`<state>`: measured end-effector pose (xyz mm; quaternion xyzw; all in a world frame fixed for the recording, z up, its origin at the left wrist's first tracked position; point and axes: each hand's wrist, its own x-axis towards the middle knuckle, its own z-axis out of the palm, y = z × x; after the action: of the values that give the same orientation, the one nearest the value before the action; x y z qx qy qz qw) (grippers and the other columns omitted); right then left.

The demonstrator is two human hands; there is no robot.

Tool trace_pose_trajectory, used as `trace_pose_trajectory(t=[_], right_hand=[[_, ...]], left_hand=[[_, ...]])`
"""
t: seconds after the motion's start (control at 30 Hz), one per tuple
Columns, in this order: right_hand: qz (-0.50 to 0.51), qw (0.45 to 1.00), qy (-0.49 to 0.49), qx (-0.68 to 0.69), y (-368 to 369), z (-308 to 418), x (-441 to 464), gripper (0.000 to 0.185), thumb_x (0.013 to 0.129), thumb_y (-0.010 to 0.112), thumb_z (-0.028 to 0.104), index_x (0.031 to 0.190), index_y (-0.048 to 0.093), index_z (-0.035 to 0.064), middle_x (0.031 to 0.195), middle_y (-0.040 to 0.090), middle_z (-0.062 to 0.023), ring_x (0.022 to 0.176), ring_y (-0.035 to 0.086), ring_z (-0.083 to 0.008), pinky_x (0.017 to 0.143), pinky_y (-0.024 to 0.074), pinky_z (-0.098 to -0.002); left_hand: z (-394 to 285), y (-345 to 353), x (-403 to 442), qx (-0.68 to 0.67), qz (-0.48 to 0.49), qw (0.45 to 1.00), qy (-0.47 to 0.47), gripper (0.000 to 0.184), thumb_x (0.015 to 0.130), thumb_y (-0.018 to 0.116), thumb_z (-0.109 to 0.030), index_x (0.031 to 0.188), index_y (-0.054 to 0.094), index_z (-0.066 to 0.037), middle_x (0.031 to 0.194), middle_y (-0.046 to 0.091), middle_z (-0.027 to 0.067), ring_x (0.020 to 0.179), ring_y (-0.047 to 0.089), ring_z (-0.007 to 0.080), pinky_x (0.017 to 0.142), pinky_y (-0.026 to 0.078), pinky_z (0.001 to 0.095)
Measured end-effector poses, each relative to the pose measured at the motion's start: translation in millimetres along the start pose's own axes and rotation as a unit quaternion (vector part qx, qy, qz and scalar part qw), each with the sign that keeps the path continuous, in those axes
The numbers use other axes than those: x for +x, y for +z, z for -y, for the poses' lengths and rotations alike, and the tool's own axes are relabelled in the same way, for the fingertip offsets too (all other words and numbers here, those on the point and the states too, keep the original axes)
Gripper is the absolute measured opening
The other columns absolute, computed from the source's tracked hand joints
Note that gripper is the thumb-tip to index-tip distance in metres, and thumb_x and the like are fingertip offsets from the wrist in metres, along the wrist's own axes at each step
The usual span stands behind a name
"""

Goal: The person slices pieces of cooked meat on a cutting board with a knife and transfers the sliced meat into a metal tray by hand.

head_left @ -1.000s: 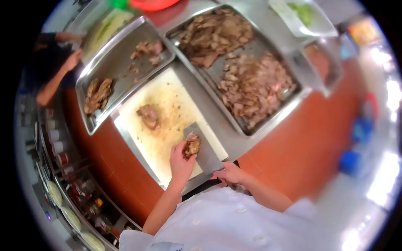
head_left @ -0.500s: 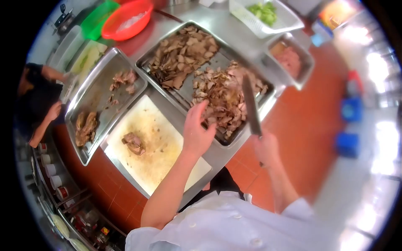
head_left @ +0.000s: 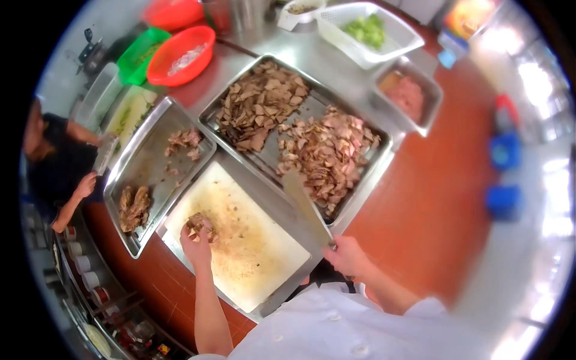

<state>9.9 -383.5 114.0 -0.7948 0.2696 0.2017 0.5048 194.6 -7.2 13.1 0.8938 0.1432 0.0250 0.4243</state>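
A small, rough chunk of browned cooked meat (head_left: 199, 219), pinkish in places, lies near the left edge of the stained white cutting board (head_left: 264, 252), the left hand (head_left: 196, 247) against its near side. The broad steel knife (head_left: 307, 206) slants forward and leftward from the right hand (head_left: 348, 257).

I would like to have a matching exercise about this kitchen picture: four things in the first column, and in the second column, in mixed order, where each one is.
Things
1. knife
2. left hand
3. green pieces
4. pink meat

Places
A. in the white basket
B. held by the right hand
C. in the small metal tray
D. touching a piece of cooked meat on the cutting board

Right pairs: 1-B, 2-D, 3-A, 4-C
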Motion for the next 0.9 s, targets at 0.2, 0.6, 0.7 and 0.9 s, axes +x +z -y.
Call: trace_pose_trajectory(t=[0.2,0.6,0.7,0.9], right_hand=[[0.041,0.992,-0.057,-0.1,34,-1,-7,0.035,0.09,0.068,0.028,0.113,0.073,0.0035,0.088,0.072,-0.0263,0.086,0.07,-0.045,0.079,0.0555,-0.0507],[0.054,0.98,-0.115,-0.151,57,-3,3,0.033,0.091,0.068,0.031,0.104,0.07,0.0001,0.085,0.071,-0.0257,0.083,0.068,-0.047,0.076,0.055,-0.052],[0.074,0.985,-0.097,-0.124,63,14,-1,0.032,0.093,0.067,0.031,0.099,0.069,-0.0007,0.085,0.07,-0.0258,0.083,0.068,-0.0471,0.075,0.0544,-0.0521],[0.078,0.977,-0.133,-0.147,87,43,-6,0.028,0.096,0.065,0.026,0.086,0.063,0.0,0.074,0.067,-0.0227,0.073,0.066,-0.0453,0.068,0.052,-0.0528]], left_hand=[[14,15,18,-0.139,0.022,0.987,-0.082,0.068,0.077,0.087,-0.036,0.13,0.063,-0.003,0.116,0.072,0.0126,0.101,0.069,0.0248,0.089,0.057,0.0377],[-22,0,-44,-0.18,0.164,0.958,-0.154,0.061,0.079,0.088,-0.023,0.126,0.058,0.002,0.113,0.068,0.0122,0.093,0.069,0.0193,0.067,0.064,0.0338],[-20,-1,-72,-0.264,0.161,0.927,-0.215,0.061,0.08,0.088,-0.021,0.127,0.057,0.002,0.11,0.066,0.0114,0.093,0.066,0.0183,0.073,0.058,0.0321],[-15,-3,-104,-0.147,0.142,0.965,-0.163,0.052,0.085,0.082,-0.017,0.128,0.059,0.001,0.11,0.066,0.0085,0.095,0.065,0.017,0.082,0.056,0.0295]])
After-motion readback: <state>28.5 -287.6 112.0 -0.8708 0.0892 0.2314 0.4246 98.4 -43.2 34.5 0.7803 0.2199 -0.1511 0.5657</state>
